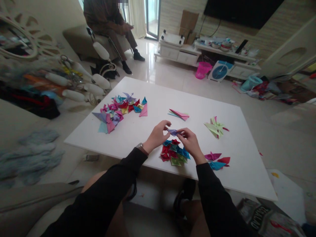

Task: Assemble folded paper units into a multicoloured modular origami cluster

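Note:
Both my hands meet over the middle of a white table [153,98], pinching one small purple folded paper piece [172,132] between them. My left hand [158,135] grips its left end with closed fingers. My right hand [189,142] pinches its right end. Just below my hands lies a small heap of red, blue and green folded paper pieces [174,153].
A big pile of coloured folded papers [120,110] lies at the table's far left. Smaller groups lie beyond my hands [179,114], at the right [215,127] and near right [218,160]. A person [111,23] sits on a sofa at the back. A pink basket [202,69] stands on the floor.

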The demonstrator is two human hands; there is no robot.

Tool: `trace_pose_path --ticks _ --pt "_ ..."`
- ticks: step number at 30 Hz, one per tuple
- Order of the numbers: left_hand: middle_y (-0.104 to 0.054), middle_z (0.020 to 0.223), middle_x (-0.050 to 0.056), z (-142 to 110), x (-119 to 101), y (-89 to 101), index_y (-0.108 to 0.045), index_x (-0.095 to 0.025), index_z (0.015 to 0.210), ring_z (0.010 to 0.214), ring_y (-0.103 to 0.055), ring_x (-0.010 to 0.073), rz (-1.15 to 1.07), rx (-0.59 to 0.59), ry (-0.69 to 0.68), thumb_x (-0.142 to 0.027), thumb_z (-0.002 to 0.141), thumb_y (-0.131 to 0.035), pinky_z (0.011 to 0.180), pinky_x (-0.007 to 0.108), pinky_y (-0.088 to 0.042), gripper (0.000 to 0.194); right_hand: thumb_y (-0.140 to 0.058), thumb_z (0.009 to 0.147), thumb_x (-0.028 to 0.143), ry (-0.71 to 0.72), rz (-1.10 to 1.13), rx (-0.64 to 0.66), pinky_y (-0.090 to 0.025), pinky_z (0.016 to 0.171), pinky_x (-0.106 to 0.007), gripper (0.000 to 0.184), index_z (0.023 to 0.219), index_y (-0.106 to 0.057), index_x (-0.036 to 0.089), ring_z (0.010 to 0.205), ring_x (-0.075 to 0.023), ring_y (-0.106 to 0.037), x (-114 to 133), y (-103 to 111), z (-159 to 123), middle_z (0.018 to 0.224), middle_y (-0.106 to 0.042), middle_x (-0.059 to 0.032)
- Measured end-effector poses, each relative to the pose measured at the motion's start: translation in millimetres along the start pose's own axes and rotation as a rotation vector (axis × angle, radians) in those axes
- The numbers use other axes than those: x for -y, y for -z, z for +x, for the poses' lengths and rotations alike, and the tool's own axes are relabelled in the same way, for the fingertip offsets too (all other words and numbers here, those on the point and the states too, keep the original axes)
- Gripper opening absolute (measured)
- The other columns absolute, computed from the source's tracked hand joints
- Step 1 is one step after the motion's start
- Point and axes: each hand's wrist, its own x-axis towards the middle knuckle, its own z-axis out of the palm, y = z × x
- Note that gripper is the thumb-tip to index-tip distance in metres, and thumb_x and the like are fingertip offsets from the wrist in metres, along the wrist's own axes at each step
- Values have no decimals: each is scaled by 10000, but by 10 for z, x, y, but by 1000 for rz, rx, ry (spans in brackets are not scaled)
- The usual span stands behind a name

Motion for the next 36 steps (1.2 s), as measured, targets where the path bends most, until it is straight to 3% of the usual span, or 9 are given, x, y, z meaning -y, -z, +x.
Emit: trace_pose_path --ticks 3,7,10,16,20,29,36 --pt "-679 1162 103 47 42 -76 -560 -186 1177 903 -691 156 -198 -51 184 -115 808 -638 807 289 -566 383 -666 857 356 -81 24 -21 -524 682 -311 180 944 -708 203 720 -185 -663 -38 -12 29 826 -720 -37" --pt "-741 945 92 102 92 -158 -584 -157 1095 824 -723 164 -506 -30 458 -133 844 -638 817 322 -577 257 -687 851 400 -115 33 -36 -510 643 -300 207 899 -713 200 692 -187 -665 -28 -24 48 785 -716 -33" --pt "-749 920 97 111 62 -186 -620 -131 1048 788 -731 156 -720 -13 570 -145 862 -653 830 328 -583 189 -698 850 420 -106 40 -31 -510 630 -294 226 883 -717 197 693 -185 -671 3 -28 42 802 -725 -36" --pt "-748 906 98 62 -42 -217 -649 -116 986 751 -727 158 -873 -37 633 -225 829 -775 799 321 -580 230 -714 841 436 -67 0 -54 -522 628 -300 243 850 -720 194 669 -184 -668 2 -40 -7 792 -730 -41" --pt "-746 873 96 22 -69 -238 -651 -109 974 735 -716 155 -892 -79 670 -180 813 -790 804 332 -577 224 -711 844 396 13 -89 -58 -534 645 -311 196 830 -707 201 681 -181 -664 29 -47 -43 848 -728 -48" --pt "-749 878 95 -7 -11 -310 -675 -108 971 791 -709 160 -772 -55 539 -153 782 -793 785 315 -558 228 -685 854 337 106 -173 -107 -544 688 -331 139 866 -712 201 745 -187 -666 73 -80 -33 908 -695 -54" --pt "-761 837 81 -25 42 -363 -657 -114 1035 800 -716 167 -776 -38 530 -134 743 -810 839 348 -552 331 -666 855 286 106 -235 -117 -542 696 -336 104 843 -728 203 762 -187 -660 28 -74 -44 894 -679 -52"
